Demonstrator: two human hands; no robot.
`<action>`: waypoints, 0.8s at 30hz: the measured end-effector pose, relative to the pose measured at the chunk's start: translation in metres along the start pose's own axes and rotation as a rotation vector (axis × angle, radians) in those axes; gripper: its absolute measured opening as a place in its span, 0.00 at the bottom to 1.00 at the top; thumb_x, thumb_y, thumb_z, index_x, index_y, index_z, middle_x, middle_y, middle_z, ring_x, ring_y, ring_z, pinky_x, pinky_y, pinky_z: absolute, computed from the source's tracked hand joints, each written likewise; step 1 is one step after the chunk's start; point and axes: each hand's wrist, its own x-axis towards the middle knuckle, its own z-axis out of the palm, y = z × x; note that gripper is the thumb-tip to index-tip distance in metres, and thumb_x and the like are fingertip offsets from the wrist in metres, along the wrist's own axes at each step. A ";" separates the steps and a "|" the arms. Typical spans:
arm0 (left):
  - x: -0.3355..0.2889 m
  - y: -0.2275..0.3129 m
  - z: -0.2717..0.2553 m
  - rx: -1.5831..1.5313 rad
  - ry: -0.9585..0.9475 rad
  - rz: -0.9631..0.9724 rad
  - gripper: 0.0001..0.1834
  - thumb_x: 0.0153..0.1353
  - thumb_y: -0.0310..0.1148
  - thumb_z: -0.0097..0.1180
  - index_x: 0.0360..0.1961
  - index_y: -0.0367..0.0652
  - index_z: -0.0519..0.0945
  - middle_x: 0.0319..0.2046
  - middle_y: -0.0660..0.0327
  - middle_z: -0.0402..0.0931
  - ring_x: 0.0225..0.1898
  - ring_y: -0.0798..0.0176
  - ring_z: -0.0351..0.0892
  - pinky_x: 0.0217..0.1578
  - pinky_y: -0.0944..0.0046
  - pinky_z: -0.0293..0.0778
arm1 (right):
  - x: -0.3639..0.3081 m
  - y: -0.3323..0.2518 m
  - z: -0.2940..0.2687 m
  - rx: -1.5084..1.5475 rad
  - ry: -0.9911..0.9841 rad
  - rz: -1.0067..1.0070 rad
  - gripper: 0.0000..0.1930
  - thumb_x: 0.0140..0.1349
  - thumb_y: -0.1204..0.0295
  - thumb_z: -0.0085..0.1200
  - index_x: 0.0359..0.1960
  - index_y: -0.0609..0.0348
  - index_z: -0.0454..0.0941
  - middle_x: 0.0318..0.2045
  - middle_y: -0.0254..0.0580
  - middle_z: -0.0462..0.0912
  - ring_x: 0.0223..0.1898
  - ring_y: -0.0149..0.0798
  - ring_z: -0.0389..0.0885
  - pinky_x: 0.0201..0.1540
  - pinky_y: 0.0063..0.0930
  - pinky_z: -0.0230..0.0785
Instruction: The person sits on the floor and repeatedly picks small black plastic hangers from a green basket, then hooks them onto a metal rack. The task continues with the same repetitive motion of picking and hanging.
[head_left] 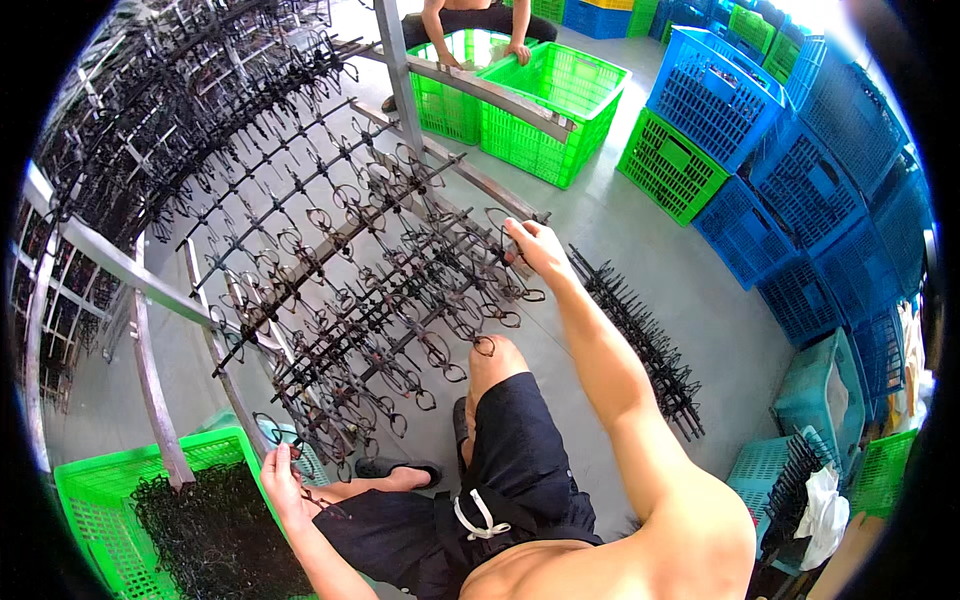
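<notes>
Looks like a workshop or small factory. Has thin black loops [215, 130] in rows from nine to eleven o'clock, a grey metal post [398, 85] at eleven, green crates [560, 130] at one, blue crates [805, 185] piled high at two.

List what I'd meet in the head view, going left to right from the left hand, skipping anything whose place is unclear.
Left hand → dark grey slipper → right hand → long black spiky rack bundle on the floor → crumpled white plastic.
</notes>
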 end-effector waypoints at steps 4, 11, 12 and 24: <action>-0.014 0.003 -0.005 0.105 -0.073 -0.031 0.12 0.60 0.37 0.53 0.30 0.39 0.78 0.21 0.71 0.72 0.16 0.80 0.59 0.14 0.77 0.53 | 0.018 -0.001 -0.014 -0.255 -0.087 0.094 0.27 0.54 0.44 0.49 0.29 0.60 0.77 0.15 0.37 0.77 0.20 0.30 0.73 0.27 0.26 0.66; -0.074 -0.009 -0.057 -0.570 -0.010 -0.019 0.10 0.51 0.20 0.44 0.35 0.37 0.72 0.30 0.63 0.68 0.24 0.74 0.64 0.21 0.76 0.59 | -0.021 0.088 -0.026 0.169 0.012 0.021 0.09 0.56 0.68 0.55 0.35 0.60 0.79 0.32 0.35 0.81 0.37 0.28 0.75 0.44 0.20 0.65; -0.083 0.002 -0.050 -0.634 -0.026 0.009 0.10 0.50 0.20 0.44 0.36 0.37 0.72 0.31 0.62 0.68 0.26 0.73 0.65 0.23 0.76 0.60 | -0.021 0.113 -0.034 -0.051 0.037 -0.048 0.08 0.56 0.72 0.54 0.36 0.58 0.79 0.34 0.36 0.81 0.37 0.28 0.76 0.44 0.22 0.67; -0.072 0.030 -0.017 -0.840 0.086 0.027 0.04 0.59 0.21 0.51 0.35 0.39 0.74 0.29 0.62 0.73 0.23 0.74 0.68 0.22 0.77 0.65 | -0.025 0.158 -0.009 -0.081 0.263 0.229 0.15 0.60 0.69 0.46 0.49 0.57 0.69 0.35 0.35 0.76 0.29 0.31 0.74 0.30 0.24 0.66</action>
